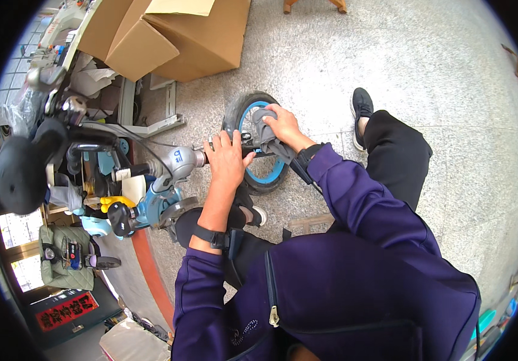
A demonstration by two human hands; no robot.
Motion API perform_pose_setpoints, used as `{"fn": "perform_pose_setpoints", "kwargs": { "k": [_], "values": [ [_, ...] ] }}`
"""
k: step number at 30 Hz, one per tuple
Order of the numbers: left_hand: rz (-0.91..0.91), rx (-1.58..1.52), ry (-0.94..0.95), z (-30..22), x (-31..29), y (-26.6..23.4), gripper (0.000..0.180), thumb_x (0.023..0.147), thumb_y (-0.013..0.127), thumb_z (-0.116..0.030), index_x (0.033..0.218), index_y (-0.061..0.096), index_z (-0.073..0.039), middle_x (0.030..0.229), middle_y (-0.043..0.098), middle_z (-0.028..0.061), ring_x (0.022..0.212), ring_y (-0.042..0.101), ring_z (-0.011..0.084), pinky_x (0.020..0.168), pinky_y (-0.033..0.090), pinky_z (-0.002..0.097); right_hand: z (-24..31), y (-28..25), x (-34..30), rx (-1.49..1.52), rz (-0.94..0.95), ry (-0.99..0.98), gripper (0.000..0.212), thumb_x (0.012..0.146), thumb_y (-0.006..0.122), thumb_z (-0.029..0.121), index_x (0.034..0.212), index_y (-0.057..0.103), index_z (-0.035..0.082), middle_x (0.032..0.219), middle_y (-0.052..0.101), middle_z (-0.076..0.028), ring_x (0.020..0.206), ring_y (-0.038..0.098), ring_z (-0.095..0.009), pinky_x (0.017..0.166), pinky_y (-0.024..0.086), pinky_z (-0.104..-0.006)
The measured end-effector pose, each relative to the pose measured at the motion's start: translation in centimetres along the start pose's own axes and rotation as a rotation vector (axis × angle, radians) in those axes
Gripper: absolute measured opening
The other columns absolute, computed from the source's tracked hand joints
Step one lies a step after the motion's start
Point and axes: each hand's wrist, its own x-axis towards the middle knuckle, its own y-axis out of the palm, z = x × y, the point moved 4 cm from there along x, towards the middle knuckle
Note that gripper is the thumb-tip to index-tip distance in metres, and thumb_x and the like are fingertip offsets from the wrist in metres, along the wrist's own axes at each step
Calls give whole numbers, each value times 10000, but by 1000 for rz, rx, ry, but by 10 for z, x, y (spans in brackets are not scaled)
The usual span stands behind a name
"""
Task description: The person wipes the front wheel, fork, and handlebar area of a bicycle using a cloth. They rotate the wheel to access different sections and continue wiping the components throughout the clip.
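**Student:** How is the bicycle (pixel 178 165) oriented?

**Tutor:** It occupies the left and centre of the view. The long axis of its steering column and fork runs nearly level across the view, from the handlebar grip (pixel 23 174) at far left to the front wheel (pixel 244 114), which points right. The wheel's own longer outline slants from upper left to lower right, ahead of the person's body.

**Student:** Which parts are obscured?

**Tutor:** The hands conceal the hub and much of the fork. The rear of the bicycle merges with clutter and is hard to make out.

**Student:** What bounds the working area?

**Tutor:** The cardboard box (pixel 204 48) stands beyond the wheel, apart from it. Speckled floor (pixel 325 66) gives open room from the tyre rightward to the black shoe (pixel 362 103).

**Student:** And the hands?

**Tutor:** The left hand (pixel 227 161) lies across the fork, back uppermost, fingers moderately spread; whether it grips cannot be told. The right hand (pixel 284 127) is closed around a grey cloth (pixel 266 133), bunched over the wheel's right side.
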Motion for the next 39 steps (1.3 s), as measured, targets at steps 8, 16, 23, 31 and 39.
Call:
{"fn": "perform_pose_setpoints", "kwargs": {
  "k": [8, 16, 23, 31, 39],
  "values": [
    [47, -24, 83, 4, 5, -5, 633, 655, 760, -424, 1132, 541, -69, 1007, 514, 135, 954, 504, 290, 903, 318, 536, -7, 73, 27, -146, 325, -127, 345, 741, 684, 226, 1042, 644, 63, 1014, 642, -183, 965, 603, -343, 836, 473, -417],
    [20, -25, 84, 5, 7, -3, 625, 669, 747, -426, 1128, 545, -54, 1033, 522, 154, 970, 508, 299, 903, 324, 554, -26, 91, 35, 653, 466, 460, 306, 706, 696, 28, 1005, 663, -29, 922, 667, -143, 855, 619, -230, 740, 484, -350],
    [10, -106, 43, 7, 9, -2, 554, 677, 748, -426, 1089, 600, -86, 1105, 542, 174, 1001, 524, 332, 927, 330, 541, -11, 75, 30, 663, 465, 538, 274, 754, 657, 6, 1027, 642, -25, 899, 661, -119, 801, 628, -200, 710, 506, -324],
    [86, -259, -266, 39, 53, 21, 503, 850, 598, -346, 1199, 492, 0, 961, 623, 234, 912, 586, 404, 871, 419, 468, -12, 88, 17, 516, 546, 419, 271, 718, 656, 19, 987, 665, -18, 874, 663, -123, 837, 609, -205, 778, 471, -315],
    [483, -366, -379, 60, 59, 44, 588, 852, 592, -391, 1252, 455, 16, 1019, 610, 291, 978, 587, 426, 853, 444, 487, -12, 105, 0, 485, 344, 564, 180, 686, 683, 27, 863, 706, 8, 796, 685, -131, 752, 645, -231, 687, 489, -341]
  ]
}}
